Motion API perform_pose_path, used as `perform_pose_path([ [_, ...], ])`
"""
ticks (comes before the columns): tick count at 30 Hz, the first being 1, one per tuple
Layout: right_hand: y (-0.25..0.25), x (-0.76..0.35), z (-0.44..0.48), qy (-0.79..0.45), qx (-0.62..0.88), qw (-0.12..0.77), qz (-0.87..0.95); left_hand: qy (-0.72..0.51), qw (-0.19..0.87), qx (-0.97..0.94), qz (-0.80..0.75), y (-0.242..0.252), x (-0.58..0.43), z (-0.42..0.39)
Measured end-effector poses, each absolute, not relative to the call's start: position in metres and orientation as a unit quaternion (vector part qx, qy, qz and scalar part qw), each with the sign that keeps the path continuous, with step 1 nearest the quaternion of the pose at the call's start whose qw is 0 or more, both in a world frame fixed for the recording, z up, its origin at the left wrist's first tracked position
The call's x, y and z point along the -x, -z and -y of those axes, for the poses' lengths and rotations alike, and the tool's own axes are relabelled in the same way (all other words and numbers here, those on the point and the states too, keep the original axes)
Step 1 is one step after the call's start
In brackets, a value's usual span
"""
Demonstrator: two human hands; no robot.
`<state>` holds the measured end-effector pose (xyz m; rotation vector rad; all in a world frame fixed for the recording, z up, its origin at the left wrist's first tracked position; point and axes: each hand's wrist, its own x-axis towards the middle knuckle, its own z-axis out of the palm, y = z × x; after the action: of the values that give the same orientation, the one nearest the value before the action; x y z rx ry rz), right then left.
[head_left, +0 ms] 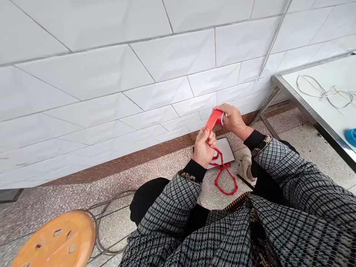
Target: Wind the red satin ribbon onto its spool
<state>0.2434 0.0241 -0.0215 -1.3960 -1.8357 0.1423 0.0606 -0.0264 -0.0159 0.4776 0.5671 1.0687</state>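
Observation:
My right hand is closed round a roll of red ribbon, held up in front of the white tiled wall. My left hand pinches the free end of that ribbon just below the roll. From my left hand a tangle of red cord hangs down in loops towards the floor. Behind the cord a white flat board lies on the speckled floor. Both sleeves are dark checked cloth.
An orange stool seat with a wire frame stands at the lower left. A white metal-edged table at the right carries pale cords and a blue object. A white shoe rests on the floor.

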Motion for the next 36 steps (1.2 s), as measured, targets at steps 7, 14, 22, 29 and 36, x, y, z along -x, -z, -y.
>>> perform_pose_path([
  [7, 0.021, -0.245, -0.024, -0.046, 0.56, 0.398, 0.725, -0.537, 0.771, -0.237, -0.248, 0.015, -0.063, 0.023],
  [14, 0.021, -0.245, -0.023, -0.036, 0.572, 0.398, 0.716, -0.494, 0.791, -0.238, -0.272, 0.011, -0.064, 0.025],
  [22, 0.023, -0.246, -0.023, -0.003, 0.567, 0.407, 0.716, -0.461, 0.826, -0.213, -0.245, 0.008, -0.064, 0.03],
  [29, 0.021, -0.246, -0.027, -0.121, 0.536, 0.493, 0.675, -0.462, 0.832, -0.228, -0.205, 0.006, -0.067, 0.035],
  [36, 0.017, -0.224, -0.019, -0.427, 0.516, 0.559, 0.488, -0.445, 0.829, -0.241, -0.24, 0.018, -0.075, 0.036],
])
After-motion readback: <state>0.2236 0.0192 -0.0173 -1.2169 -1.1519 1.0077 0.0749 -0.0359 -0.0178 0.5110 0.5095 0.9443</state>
